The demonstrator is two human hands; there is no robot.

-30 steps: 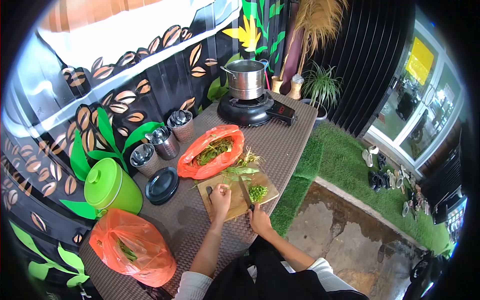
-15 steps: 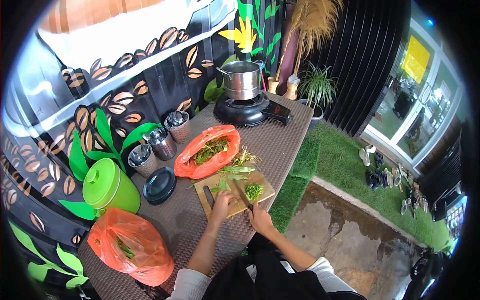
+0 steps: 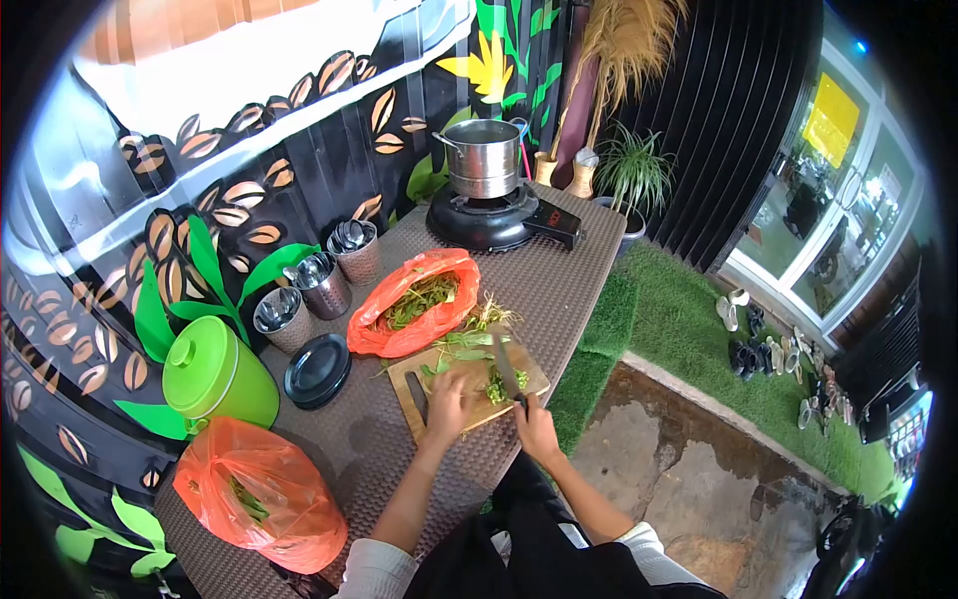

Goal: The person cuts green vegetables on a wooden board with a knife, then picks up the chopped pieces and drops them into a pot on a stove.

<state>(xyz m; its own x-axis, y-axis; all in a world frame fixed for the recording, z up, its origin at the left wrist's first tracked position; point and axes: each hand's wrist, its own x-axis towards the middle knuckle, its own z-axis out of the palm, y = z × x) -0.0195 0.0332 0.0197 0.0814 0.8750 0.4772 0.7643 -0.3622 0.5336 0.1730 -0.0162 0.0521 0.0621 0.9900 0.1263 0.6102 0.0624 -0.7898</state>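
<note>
A wooden cutting board (image 3: 431, 368) lies on the brown woven table (image 3: 559, 280) in front of me. My left hand (image 3: 446, 401) presses green leafy stems (image 3: 469, 342) against the board. My right hand (image 3: 536, 431) grips a knife (image 3: 508, 367) by its handle, the blade lying over a small pile of chopped greens (image 3: 505, 382) at the board's right end. An open orange plastic bag (image 3: 414, 302) of green stems sits just beyond the board.
A steel pot (image 3: 485, 158) stands on a black stove (image 3: 494, 220) at the far end. Three steel cutlery holders (image 3: 321, 284), a black lid (image 3: 319, 369), a green lidded container (image 3: 211, 372) and a second orange bag (image 3: 261, 492) line the left. The table's right edge drops to grass and wet concrete.
The knife has shifted right, from beside my left hand onto the chopped pile. My right hand moved right with it. My left hand slid a little toward the stems.
</note>
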